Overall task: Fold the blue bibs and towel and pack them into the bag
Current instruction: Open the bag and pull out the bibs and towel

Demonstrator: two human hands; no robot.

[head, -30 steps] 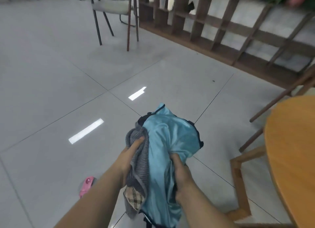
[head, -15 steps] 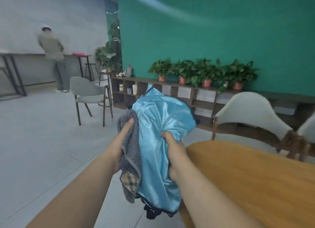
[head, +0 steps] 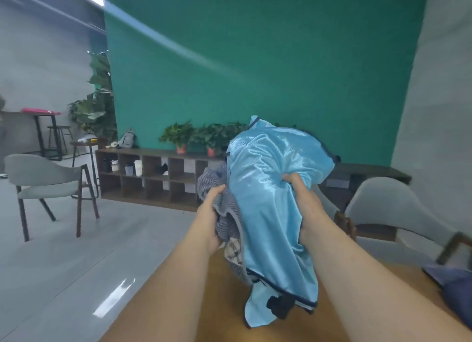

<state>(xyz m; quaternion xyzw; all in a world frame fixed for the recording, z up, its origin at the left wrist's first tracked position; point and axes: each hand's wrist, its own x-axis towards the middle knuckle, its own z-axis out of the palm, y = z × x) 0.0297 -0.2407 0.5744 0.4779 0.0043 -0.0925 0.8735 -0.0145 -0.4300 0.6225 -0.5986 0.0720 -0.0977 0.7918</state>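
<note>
Bundle: blue bibs point(head: 270, 201) and grey towel point(head: 226, 214) bunched together, held in the air above the table point(head: 219, 316). My left hand point(head: 212, 214) has its grip clenched on the towel; my right hand point(head: 304, 203) grasps the bibs' shiny cloth. Nothing folded, nothing packed: I judge the whole task left. A dark blue shape point(head: 454, 290) at the table's right edge may be the bag; too blurred to tell.
</note>
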